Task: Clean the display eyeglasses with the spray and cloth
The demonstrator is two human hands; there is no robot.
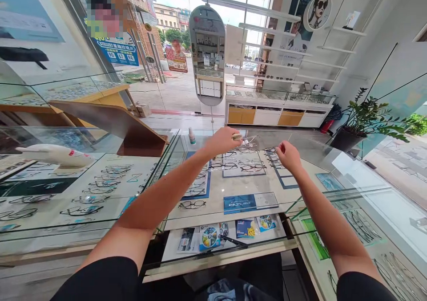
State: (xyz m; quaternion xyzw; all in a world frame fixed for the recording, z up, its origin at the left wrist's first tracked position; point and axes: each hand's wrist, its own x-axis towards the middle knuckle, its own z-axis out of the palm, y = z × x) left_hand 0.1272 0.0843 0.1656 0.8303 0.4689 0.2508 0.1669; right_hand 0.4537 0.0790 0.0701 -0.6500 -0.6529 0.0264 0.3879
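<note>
My left hand (224, 141) reaches over the glass counter with its fingers closed round a small tan piece (236, 136), whose kind I cannot make out. Just past those fingertips is a pair of clear eyeglasses (250, 143); whether the hand touches it is unclear. To the right, my right hand (289, 155) is curled closed above the counter, and its fingers hide whatever may be in them. Dark eyeglasses (271, 152) lie close to its left side. Below and between the hands, several eyeglasses (252, 168) rest in the display.
A small white spray bottle (191, 136) stands on the glass counter (216, 214) beyond my left forearm. Left of it is a brown slanted board (126, 125). An open drawer (187, 265) with leaflets and a black pen is near my body. Behind stands an oval mirror (207, 54).
</note>
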